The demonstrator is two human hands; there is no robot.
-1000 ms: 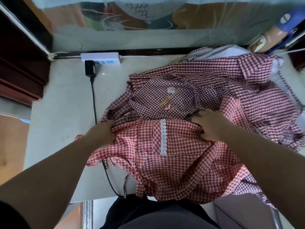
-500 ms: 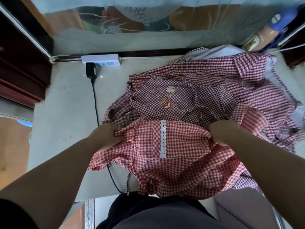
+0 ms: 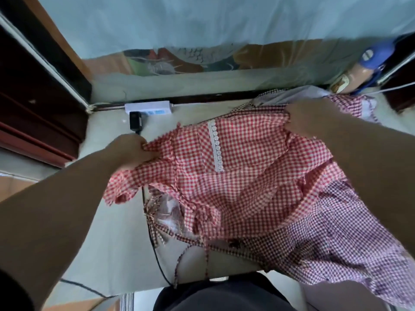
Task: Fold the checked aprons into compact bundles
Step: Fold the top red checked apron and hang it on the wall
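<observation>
A bright red-and-white checked apron (image 3: 242, 176) with a white lace strip hangs spread between my two hands above the table. My left hand (image 3: 132, 151) pinches its left edge. My right hand (image 3: 314, 120) grips its upper right edge, farther back and higher. Its thin ties dangle toward the table's front edge. Under it and to the right lies a darker maroon checked apron (image 3: 336, 239), crumpled, partly hidden by the red one.
A pale table (image 3: 107, 232) carries a white power strip (image 3: 148, 107) at the back with a black plug (image 3: 135, 120) and a cable running to the front. A blue-capped bottle (image 3: 363, 70) lies at the back right. Dark wooden furniture (image 3: 33, 104) stands at the left.
Both hands have lifted the red checked apron up and away from me off the pile, the right hand farther back. The maroon apron under it shows at the front right now.
</observation>
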